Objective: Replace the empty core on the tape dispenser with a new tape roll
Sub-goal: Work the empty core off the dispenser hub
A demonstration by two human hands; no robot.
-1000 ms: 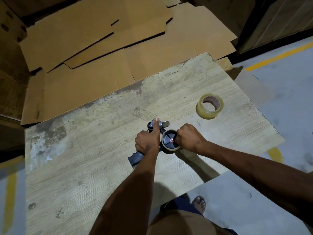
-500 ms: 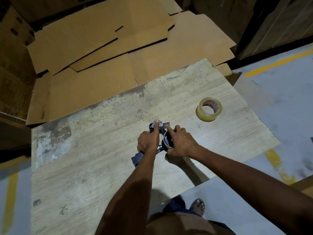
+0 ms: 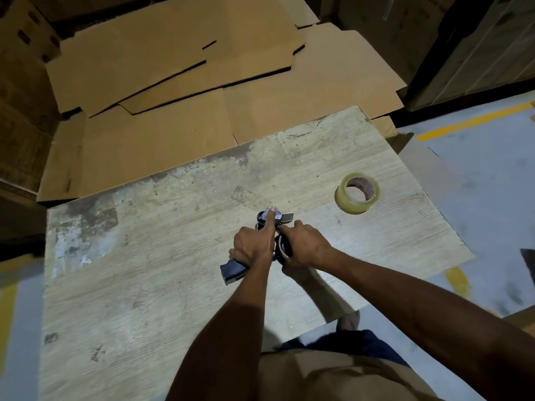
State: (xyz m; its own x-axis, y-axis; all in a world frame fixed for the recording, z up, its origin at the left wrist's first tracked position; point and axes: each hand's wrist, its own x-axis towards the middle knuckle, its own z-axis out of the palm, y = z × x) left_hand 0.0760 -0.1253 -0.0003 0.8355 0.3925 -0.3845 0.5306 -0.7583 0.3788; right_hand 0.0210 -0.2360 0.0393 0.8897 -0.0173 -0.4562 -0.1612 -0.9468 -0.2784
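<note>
Both hands met over one tape dispenser [image 3: 262, 247] near the middle of the worn wooden table [image 3: 144, 285]: the left hand [image 3: 254, 247] gripped its dark handle, forefinger laid along the metal head, while the right hand [image 3: 307, 247] closed around the empty core [image 3: 282, 250] on its hub. One new tape roll [image 3: 357, 193], clear and yellowish, lay flat well beyond the dispenser toward the table's far right edge.

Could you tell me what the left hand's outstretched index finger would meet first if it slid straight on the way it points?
Probably nothing: the left hand points past the tape dispenser across bare wooden table.
</note>
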